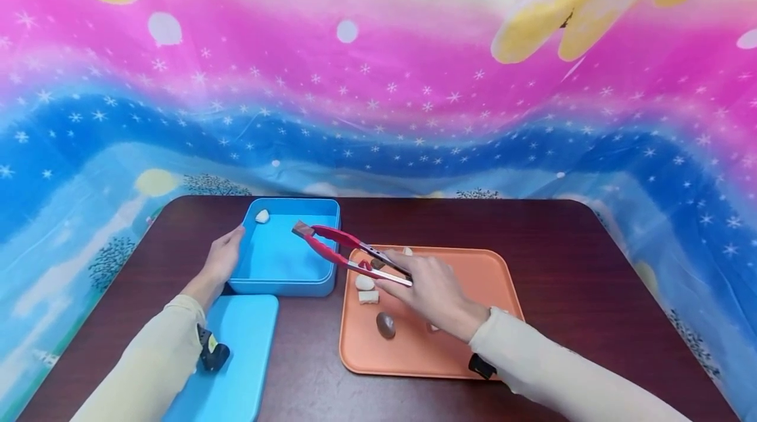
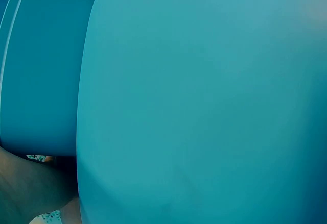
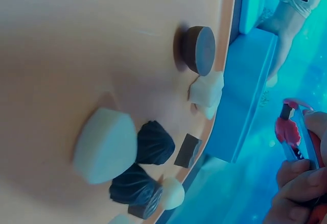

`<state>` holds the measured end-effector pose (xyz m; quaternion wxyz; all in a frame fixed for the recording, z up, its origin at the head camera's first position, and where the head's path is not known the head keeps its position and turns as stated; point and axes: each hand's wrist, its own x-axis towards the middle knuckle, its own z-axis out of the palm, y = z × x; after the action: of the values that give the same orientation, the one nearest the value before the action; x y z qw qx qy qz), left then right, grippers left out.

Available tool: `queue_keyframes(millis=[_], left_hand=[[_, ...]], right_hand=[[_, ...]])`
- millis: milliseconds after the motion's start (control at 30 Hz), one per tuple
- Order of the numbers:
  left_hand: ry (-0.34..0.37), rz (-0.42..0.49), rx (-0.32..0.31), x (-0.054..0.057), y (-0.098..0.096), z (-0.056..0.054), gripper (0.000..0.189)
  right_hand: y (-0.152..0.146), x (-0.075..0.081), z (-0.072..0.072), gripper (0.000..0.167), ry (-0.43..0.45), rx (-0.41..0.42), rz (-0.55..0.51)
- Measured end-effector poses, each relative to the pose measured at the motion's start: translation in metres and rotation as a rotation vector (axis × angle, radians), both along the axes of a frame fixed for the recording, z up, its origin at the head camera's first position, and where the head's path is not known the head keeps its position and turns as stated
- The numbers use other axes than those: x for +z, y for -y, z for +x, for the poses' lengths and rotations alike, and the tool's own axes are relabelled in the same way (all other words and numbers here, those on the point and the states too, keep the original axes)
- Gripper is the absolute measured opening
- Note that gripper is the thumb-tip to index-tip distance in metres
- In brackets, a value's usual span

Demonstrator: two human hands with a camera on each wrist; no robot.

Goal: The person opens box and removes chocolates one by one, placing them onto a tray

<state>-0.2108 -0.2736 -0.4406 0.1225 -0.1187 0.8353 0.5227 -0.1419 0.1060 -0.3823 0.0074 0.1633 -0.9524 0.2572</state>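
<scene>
My right hand [image 1: 434, 287] grips red-and-metal tongs [image 1: 337, 248] that reach left over the open blue box [image 1: 334, 287]. A small brown chocolate-like piece [image 1: 303, 229] sits between the tong tips, above the box floor. My left hand [image 1: 221, 257] rests against the box's left outer wall, its fingers partly hidden. One white piece [image 1: 263, 216] lies in the box's far left corner. On the orange tray [image 1: 414, 363], partly under my right hand, are a brown oval piece [image 1: 386, 325], white pieces [image 1: 368, 297] and dark ridged pieces [image 3: 155, 142].
The blue lid [image 1: 248, 343] lies flat in front of the box, beneath my left forearm. Box and tray stand side by side on a dark wooden table [image 1: 473, 218]. A colourful printed cloth [image 1: 378, 80] hangs behind the table.
</scene>
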Motion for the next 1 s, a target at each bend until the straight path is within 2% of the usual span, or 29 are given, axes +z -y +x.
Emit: queue_keyframes(millis=[300,667,1000], left_hand=[[0.010,0.008,0.003,0.002,-0.001,0.000,0.068],[0.009,0.020,0.007,0.000,0.000,-0.002,0.066],[0.005,0.007,0.012,0.002,-0.001,-0.004,0.067]], right_hand=[[-0.025,0.003,0.014,0.061,0.029,-0.017,0.026],[-0.061,-0.001,0.029,0.056,-0.040,-0.014,0.030],[-0.089,-0.004,0.045,0.056,-0.068,-0.091,0.089]])
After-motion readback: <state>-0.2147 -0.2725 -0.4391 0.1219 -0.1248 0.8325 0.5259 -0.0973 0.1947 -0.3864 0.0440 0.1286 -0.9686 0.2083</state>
